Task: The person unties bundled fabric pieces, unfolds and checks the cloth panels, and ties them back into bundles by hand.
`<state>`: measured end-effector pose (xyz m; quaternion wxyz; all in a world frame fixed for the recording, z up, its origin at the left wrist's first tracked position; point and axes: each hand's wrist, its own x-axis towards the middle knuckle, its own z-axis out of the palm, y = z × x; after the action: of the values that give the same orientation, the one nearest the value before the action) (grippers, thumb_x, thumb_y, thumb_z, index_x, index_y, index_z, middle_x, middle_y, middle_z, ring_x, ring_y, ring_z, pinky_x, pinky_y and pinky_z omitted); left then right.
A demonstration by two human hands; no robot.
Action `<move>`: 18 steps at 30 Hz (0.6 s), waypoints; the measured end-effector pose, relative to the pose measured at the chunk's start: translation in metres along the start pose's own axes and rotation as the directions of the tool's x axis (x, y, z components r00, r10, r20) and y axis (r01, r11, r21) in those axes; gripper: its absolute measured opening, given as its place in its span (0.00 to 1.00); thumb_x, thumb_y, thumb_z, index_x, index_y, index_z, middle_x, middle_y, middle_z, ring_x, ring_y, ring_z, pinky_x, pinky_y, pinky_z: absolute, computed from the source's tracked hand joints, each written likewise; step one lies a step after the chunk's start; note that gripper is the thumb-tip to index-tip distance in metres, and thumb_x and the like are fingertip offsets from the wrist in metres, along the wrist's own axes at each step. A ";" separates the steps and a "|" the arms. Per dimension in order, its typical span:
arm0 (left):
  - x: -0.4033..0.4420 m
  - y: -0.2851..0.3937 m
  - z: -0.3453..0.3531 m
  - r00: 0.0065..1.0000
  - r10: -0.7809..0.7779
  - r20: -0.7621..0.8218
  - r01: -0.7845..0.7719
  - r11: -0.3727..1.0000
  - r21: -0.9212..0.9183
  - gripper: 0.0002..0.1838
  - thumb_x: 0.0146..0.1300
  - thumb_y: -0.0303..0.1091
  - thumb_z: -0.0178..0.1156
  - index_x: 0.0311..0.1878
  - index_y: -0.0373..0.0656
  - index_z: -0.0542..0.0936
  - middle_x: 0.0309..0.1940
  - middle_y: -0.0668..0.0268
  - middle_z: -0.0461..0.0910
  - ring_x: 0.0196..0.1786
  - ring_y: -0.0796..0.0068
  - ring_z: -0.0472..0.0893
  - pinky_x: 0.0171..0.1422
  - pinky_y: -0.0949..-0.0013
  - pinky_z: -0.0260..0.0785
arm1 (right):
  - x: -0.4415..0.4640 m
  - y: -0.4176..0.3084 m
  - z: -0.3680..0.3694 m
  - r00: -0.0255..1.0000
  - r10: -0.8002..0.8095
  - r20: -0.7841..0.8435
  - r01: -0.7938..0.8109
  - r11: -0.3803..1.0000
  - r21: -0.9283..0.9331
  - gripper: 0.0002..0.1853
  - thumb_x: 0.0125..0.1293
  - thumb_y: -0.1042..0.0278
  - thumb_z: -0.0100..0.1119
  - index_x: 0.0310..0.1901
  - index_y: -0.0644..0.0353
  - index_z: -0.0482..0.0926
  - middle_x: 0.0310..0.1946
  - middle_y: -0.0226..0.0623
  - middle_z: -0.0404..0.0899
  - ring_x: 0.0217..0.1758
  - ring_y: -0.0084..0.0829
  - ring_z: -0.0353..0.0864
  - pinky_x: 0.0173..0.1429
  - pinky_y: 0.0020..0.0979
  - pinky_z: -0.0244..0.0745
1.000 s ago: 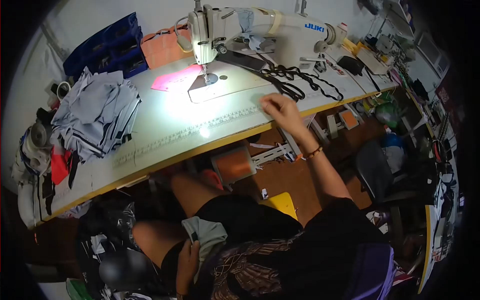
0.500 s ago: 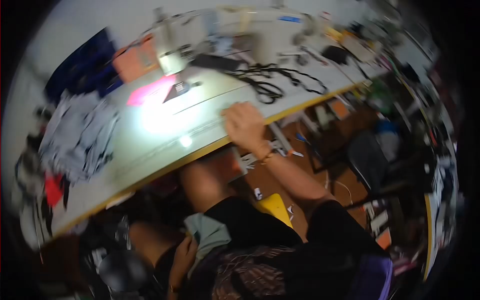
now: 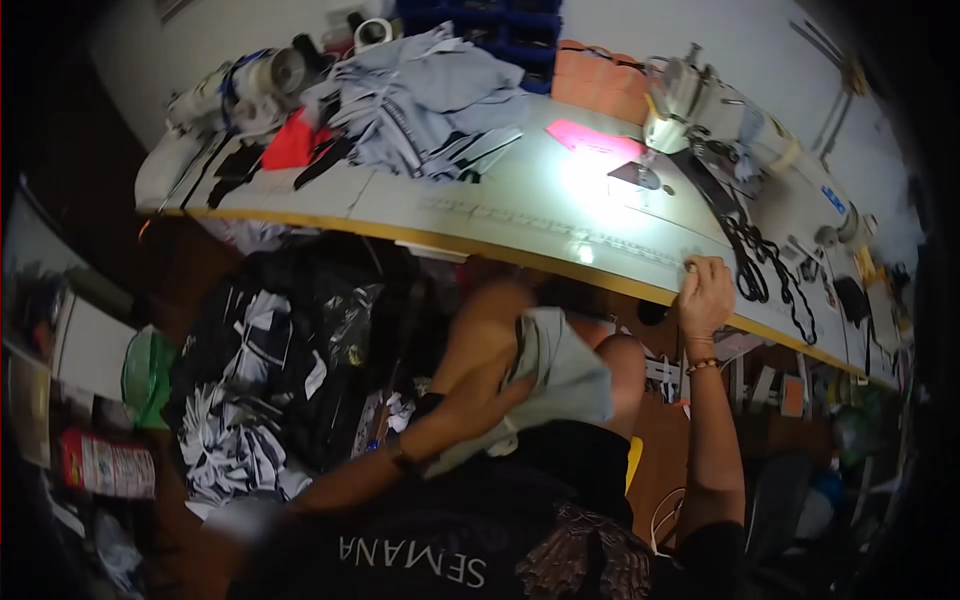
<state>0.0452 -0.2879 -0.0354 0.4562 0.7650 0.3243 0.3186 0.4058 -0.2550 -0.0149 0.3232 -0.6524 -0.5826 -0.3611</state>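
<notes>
Left hand (image 3: 488,397), fingers grasping a grey-green fabric piece (image 3: 570,375) on the near side of the yellow-edged worktop (image 3: 390,207). Right hand (image 3: 708,295) at the front edge, fingers curled; any grip cannot be told. Beyond, a lit stretch separates the grey fabric pile (image 3: 430,95) from the sewing machine (image 3: 680,108).

My left hand (image 3: 475,405) is a little blurred, some fingertips lost against the grey cloth (image 3: 568,375) it holds. My curled right hand (image 3: 708,290) hides its own palm. The top edge cuts off the blue bins (image 3: 485,15), the bottom edge my shirt (image 3: 450,530). I find the print on the red packet (image 3: 108,466) too small to read.
</notes>
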 end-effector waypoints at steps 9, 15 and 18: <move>0.017 0.032 -0.072 0.964 0.084 -0.254 -0.086 0.996 0.003 0.21 0.65 0.35 0.53 0.57 0.33 0.69 0.40 0.45 0.80 0.43 0.45 0.81 0.49 0.58 0.71 | -0.001 0.007 -0.004 0.984 0.075 0.164 -0.086 0.994 0.061 0.09 0.67 0.70 0.51 0.40 0.57 0.82 0.35 0.39 0.76 0.38 0.40 0.77 0.41 0.35 0.71; 0.013 0.031 -0.126 0.869 -0.040 -0.493 0.046 0.999 0.000 0.18 0.66 0.31 0.53 0.56 0.34 0.71 0.40 0.52 0.81 0.42 0.59 0.82 0.48 0.63 0.71 | 0.001 0.021 -0.015 0.916 0.122 0.382 -0.292 0.855 0.429 0.08 0.71 0.71 0.54 0.43 0.65 0.80 0.32 0.29 0.70 0.33 0.21 0.67 0.37 0.24 0.63; 0.020 0.015 -0.139 0.765 -0.089 -0.637 -0.051 0.979 -0.198 0.18 0.70 0.30 0.49 0.60 0.34 0.70 0.45 0.63 0.79 0.44 0.74 0.78 0.49 0.70 0.70 | 0.046 -0.037 -0.020 0.859 0.099 0.502 -0.425 0.685 0.592 0.07 0.71 0.73 0.54 0.42 0.64 0.81 0.28 0.28 0.70 0.29 0.19 0.67 0.35 0.21 0.62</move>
<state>-0.0489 -0.2090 0.0348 0.3967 0.5553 0.4341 0.5880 0.3697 -0.2429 0.0347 0.4529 -0.6273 -0.6278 0.0848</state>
